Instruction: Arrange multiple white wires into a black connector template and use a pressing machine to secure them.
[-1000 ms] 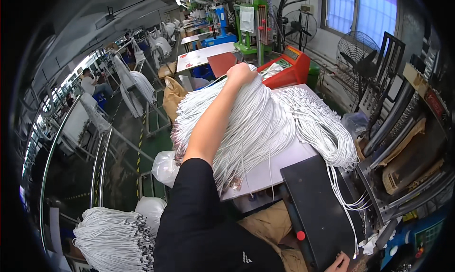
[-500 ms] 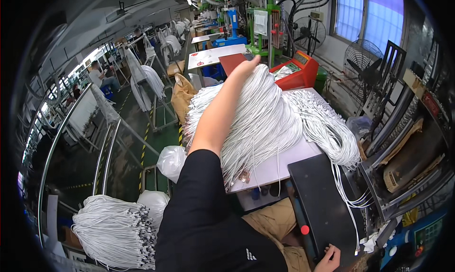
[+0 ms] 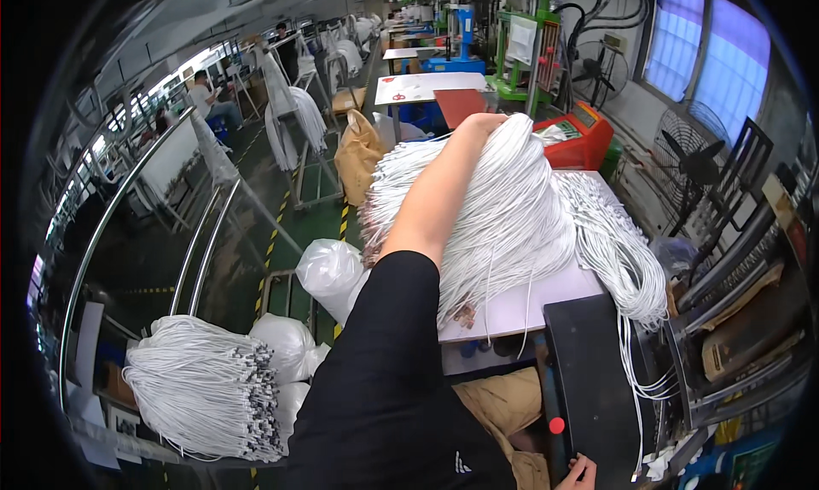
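Note:
A large heap of white cables (image 3: 512, 208) lies on the pale table (image 3: 567, 285) in front of me. My left hand (image 3: 486, 123) reaches over it to the far top end, where the cables bunch up beside it. Its fingers are hidden behind the cables, so their grip does not show. Low in the view, my right hand (image 3: 580, 473) rests at the near end of a black panel (image 3: 593, 362), fingers loosely bent and apart, holding nothing. A second bundle of white cables (image 3: 627, 251) lies to the right, several loose ends hanging over the panel.
At the lower left another cable bundle (image 3: 200, 379) sits near plastic bags (image 3: 286, 345) and a metal rail (image 3: 119, 200). A red machine (image 3: 584, 140) stands behind the heap, a fan (image 3: 691, 149) to the right. A red button (image 3: 557, 425) sits on the panel's left edge.
My left hand has slid behind the top of the heap, and its thumb no longer shows. My view has swung left. The right hand stays by the panel.

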Demonstrator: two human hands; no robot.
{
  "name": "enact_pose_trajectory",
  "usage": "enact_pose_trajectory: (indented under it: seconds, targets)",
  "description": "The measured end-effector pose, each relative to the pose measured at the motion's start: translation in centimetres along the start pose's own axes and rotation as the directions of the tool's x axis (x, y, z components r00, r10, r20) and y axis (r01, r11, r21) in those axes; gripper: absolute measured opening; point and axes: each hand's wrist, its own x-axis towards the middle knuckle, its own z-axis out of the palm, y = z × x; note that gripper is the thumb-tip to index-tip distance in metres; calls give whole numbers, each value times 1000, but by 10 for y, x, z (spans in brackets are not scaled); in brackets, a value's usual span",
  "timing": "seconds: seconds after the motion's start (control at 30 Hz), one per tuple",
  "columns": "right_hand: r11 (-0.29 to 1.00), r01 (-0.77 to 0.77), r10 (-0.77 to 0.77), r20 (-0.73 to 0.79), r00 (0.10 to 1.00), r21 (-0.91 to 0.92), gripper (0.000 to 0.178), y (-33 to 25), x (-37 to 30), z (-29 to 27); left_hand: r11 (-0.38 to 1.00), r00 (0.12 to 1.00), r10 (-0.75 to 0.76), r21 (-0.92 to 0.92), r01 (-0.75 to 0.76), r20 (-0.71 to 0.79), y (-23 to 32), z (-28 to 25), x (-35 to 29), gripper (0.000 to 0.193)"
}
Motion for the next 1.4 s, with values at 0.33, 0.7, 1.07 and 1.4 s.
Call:
enact_pose_trajectory:
  seconds: [0.33, 0.7, 1.07, 1.4]
  targets:
    - [999, -45, 45, -21, 999, -13, 26, 0, 3, 5, 990, 989, -142, -19, 142, 35, 20, 12, -51, 32]
    - [1000, 2, -1, 58, 998, -18, 26, 1, 6, 9, 822, 821, 38, -450, -350, -570, -8, -55, -12, 29]
    - [976, 162, -187, 171, 967, 148, 22, -47, 50, 31, 561, 778, 333, -551, -618, -533, 68, -110, -268, 54]
    - [674, 441, -688, 286, 667, 593, 61, -217, 173, 57, 307, 320, 931, -102, -946, -172, 164, 0, -383, 58]
